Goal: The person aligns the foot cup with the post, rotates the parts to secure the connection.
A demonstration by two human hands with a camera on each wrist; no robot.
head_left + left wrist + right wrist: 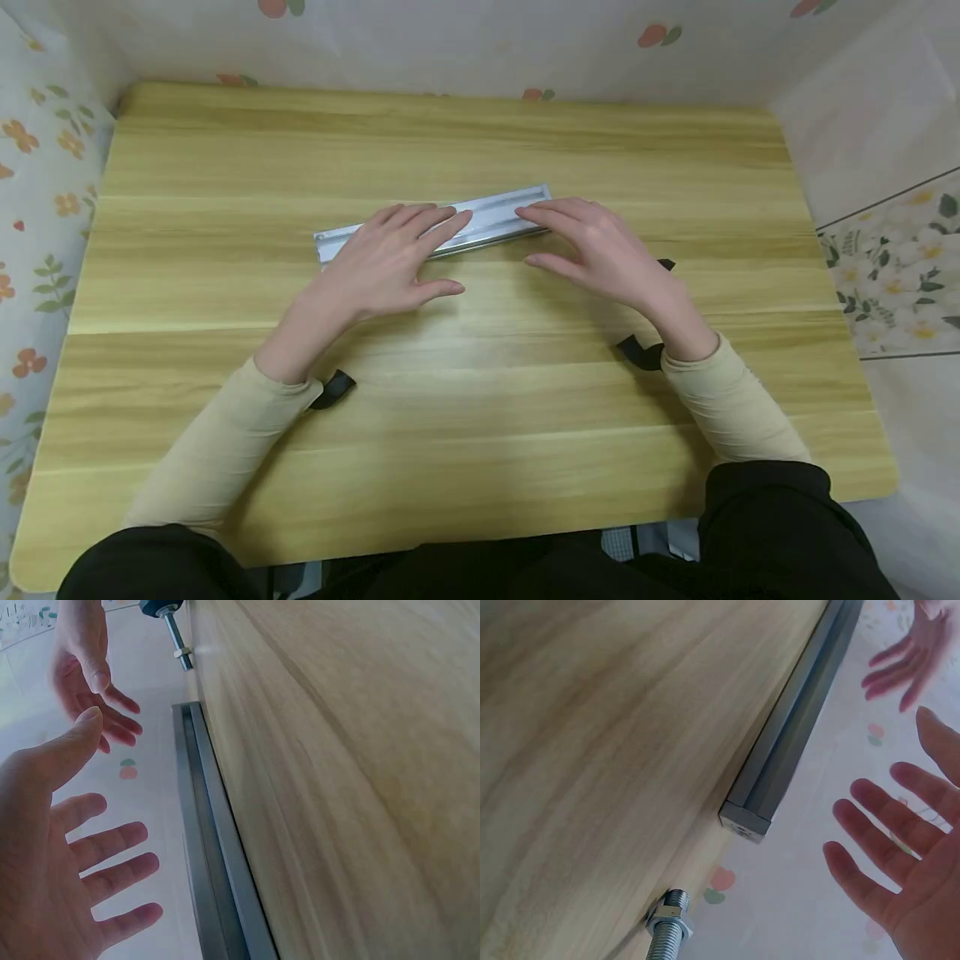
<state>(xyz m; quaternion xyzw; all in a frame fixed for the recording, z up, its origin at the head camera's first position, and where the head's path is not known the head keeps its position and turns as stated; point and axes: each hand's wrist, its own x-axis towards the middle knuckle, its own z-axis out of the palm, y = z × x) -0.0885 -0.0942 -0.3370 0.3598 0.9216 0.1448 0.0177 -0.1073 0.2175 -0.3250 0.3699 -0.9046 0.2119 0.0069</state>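
A silver aluminium profile (pixel 495 215) with a lengthwise groove lies slightly slanted on the wooden table. Over its left half is my left hand (pixel 390 262), fingers spread and holding nothing. My right hand (pixel 600 246) is by the profile's right end, its fingers loosely extended with nothing in them. In the left wrist view both palms appear raised above the table, beside the profile (pixel 217 862). A threaded bolt with a nut (pixel 667 930) is past the profile's end in the right wrist view; its black end (pixel 157 606) shows in the left wrist view.
The wooden table (pixel 480 467) has patterned wall covering (pixel 480 50) behind it and along its left side. Black straps (pixel 637 354) hang at both wrists. A small black piece (pixel 666 264) shows beside the right wrist.
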